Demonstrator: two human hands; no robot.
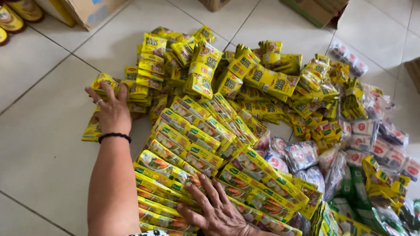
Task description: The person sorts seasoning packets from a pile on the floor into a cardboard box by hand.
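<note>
Yellow sachet strips under both open hands, left hand and right hand, seemingly flat.

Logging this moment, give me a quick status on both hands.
Left hand flat on yellow sachet strips, fingers spread. Right hand pressing green-banded yellow strips. Nothing gripped. White sachets piled alongside on tiled floor.

We see cardboard boxes on the tiled floor, and clear packets with red-and-white labels.
</note>
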